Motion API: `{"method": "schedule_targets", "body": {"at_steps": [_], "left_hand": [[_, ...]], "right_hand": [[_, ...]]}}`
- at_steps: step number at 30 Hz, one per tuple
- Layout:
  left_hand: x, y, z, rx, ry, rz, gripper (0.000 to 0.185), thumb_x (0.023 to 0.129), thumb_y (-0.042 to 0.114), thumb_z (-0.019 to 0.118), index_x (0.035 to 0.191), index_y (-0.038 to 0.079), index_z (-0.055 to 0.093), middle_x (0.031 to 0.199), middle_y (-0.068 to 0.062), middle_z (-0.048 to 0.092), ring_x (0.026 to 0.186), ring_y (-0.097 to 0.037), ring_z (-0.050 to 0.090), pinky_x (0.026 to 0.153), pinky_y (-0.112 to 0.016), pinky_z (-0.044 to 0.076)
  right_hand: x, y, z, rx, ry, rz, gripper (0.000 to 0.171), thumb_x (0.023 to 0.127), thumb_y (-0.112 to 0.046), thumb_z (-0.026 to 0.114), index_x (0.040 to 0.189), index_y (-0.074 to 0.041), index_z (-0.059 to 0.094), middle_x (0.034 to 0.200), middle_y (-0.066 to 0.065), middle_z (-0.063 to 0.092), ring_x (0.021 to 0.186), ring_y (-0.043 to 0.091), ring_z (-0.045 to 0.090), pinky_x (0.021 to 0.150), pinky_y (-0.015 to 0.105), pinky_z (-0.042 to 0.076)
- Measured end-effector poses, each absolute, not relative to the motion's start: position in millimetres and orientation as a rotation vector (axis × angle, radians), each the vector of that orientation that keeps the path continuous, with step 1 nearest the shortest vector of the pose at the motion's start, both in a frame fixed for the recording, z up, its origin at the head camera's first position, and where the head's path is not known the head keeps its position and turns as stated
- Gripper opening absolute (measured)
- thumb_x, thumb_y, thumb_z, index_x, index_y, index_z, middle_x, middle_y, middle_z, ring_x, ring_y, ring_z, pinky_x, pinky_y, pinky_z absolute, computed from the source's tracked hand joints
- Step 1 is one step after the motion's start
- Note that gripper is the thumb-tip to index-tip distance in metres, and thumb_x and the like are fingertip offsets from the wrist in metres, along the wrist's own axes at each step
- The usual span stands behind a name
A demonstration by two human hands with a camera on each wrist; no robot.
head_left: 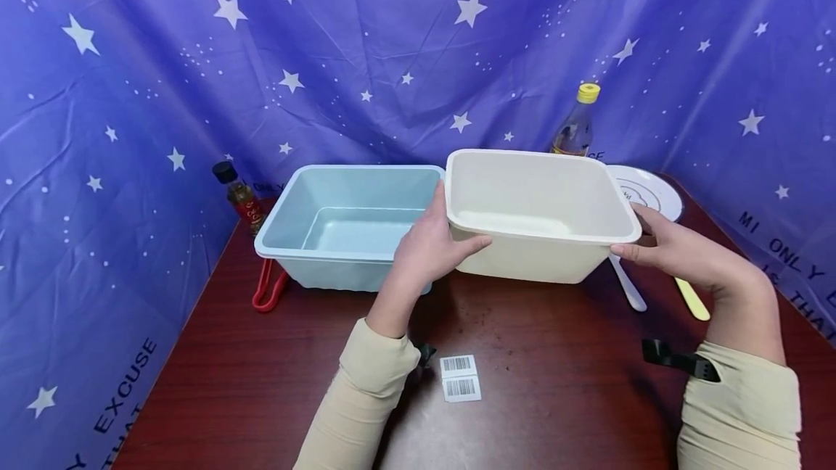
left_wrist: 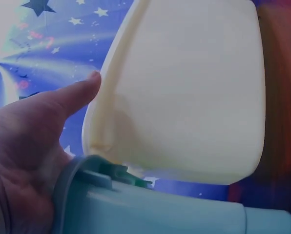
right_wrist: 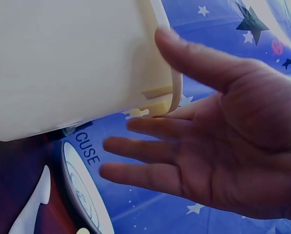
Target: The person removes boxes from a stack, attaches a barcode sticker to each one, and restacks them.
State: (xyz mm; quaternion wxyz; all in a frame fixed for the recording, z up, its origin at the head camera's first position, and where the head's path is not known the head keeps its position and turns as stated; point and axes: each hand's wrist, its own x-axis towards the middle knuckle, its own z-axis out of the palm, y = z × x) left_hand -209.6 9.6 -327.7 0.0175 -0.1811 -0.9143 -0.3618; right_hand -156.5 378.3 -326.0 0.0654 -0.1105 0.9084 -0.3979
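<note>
The blue bin (head_left: 346, 227) stands just beside the cream bin (head_left: 538, 212), so my left hand (head_left: 431, 249) sits squeezed between them. On the far side, my right hand (head_left: 679, 249) has the white plate (head_left: 649, 191), white spoon (head_left: 628, 285) and yellow utensil (head_left: 692, 299) close under it. The near tabletop (head_left: 555, 383) holds only flat barcode labels (head_left: 460, 377).

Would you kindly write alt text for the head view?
Two hands, the left hand and right hand, hold a cream rectangular plastic tub by its ends beside a light blue plastic tub on a dark red wooden table.
</note>
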Motion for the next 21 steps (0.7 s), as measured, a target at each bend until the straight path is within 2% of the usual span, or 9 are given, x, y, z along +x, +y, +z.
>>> {"method": "schedule_targets", "body": {"at_steps": [3, 6, 9, 12, 15, 18, 19, 21], "left_hand": [[-212.6, 6.0, -327.2, -0.541, -2.881, -1.1, 0.104, 0.093, 0.049, 0.069, 0.163, 0.013, 0.002, 0.161, -0.009, 0.034, 0.138, -0.027, 0.047, 0.104, -0.047, 0.045], [-216.8, 2.0, -326.5, -0.533, -2.907, -1.026, 0.081, 0.102, 0.028, 0.059, 0.162, 0.004, 0.011, 0.164, -0.011, 0.026, 0.146, -0.026, 0.034, 0.115, -0.042, 0.033], [-220.2, 1.4, -326.0, -0.569, -2.893, -0.996, 0.065, 0.102, 0.007, 0.05, 0.159, -0.001, 0.021, 0.163, -0.015, 0.028, 0.149, -0.027, 0.028, 0.12, -0.038, 0.023], [-221.3, 4.7, -324.4, -0.558, -2.87, -1.031, 0.06, 0.1, -0.001, 0.046, 0.156, -0.001, 0.028, 0.159, -0.016, 0.035, 0.147, -0.028, 0.032, 0.119, -0.038, 0.026], [-223.2, 9.9, -323.1, -0.473, -2.841, -1.071, 0.057, 0.098, -0.004, 0.043, 0.154, 0.002, 0.035, 0.156, -0.015, 0.041, 0.143, -0.027, 0.039, 0.115, -0.041, 0.034], [-227.6, 14.9, -323.2, -0.397, -2.805, -1.081, 0.055, 0.098, -0.004, 0.044, 0.152, 0.005, 0.04, 0.154, -0.013, 0.044, 0.14, -0.027, 0.044, 0.111, -0.046, 0.038], [-229.7, 16.4, -323.8, -0.39, -2.785, -1.081, 0.054, 0.098, -0.004, 0.045, 0.151, 0.006, 0.042, 0.153, -0.013, 0.045, 0.139, -0.028, 0.044, 0.111, -0.047, 0.039], [-234.6, 18.7, -325.5, -0.401, -2.7, -1.111, 0.052, 0.097, -0.006, 0.048, 0.148, 0.005, 0.045, 0.151, -0.014, 0.047, 0.138, -0.029, 0.045, 0.11, -0.048, 0.039]], "right_hand": [[-157.8, 380.5, -328.9, -0.327, 2.739, -1.282, 0.074, 0.1, -0.014, 0.065, 0.157, -0.002, 0.02, 0.138, 0.02, 0.048, 0.107, -0.01, 0.052, 0.083, 0.011, 0.046], [-158.7, 380.8, -329.9, -0.307, 2.74, -1.318, 0.077, 0.099, -0.014, 0.067, 0.158, -0.008, 0.019, 0.14, 0.014, 0.046, 0.111, -0.007, 0.05, 0.084, 0.011, 0.045], [-159.2, 380.8, -329.6, -0.32, 2.745, -1.326, 0.079, 0.098, -0.014, 0.068, 0.16, -0.011, 0.018, 0.142, 0.012, 0.044, 0.115, -0.002, 0.048, 0.085, 0.01, 0.043], [-159.7, 381.3, -329.3, -0.33, 2.757, -1.307, 0.081, 0.099, -0.014, 0.067, 0.161, -0.011, 0.015, 0.144, 0.013, 0.042, 0.119, 0.003, 0.045, 0.084, 0.01, 0.042], [-160.8, 381.9, -329.1, -0.332, 2.764, -1.289, 0.083, 0.099, -0.014, 0.067, 0.161, -0.01, 0.013, 0.148, 0.017, 0.038, 0.132, 0.023, 0.043, 0.082, 0.008, 0.041], [-161.5, 382.2, -327.8, -0.317, 2.768, -1.268, 0.084, 0.099, -0.016, 0.066, 0.162, -0.009, 0.011, 0.152, 0.021, 0.034, 0.136, 0.046, 0.036, 0.082, 0.007, 0.039], [-161.3, 382.2, -326.8, -0.306, 2.77, -1.259, 0.085, 0.099, -0.017, 0.066, 0.162, -0.009, 0.009, 0.154, 0.023, 0.031, 0.137, 0.051, 0.032, 0.087, 0.012, 0.042], [-160.3, 382.2, -325.1, -0.274, 2.762, -1.262, 0.085, 0.1, -0.02, 0.065, 0.163, -0.01, 0.008, 0.155, 0.024, 0.029, 0.138, 0.053, 0.03, 0.087, 0.012, 0.041]]}}
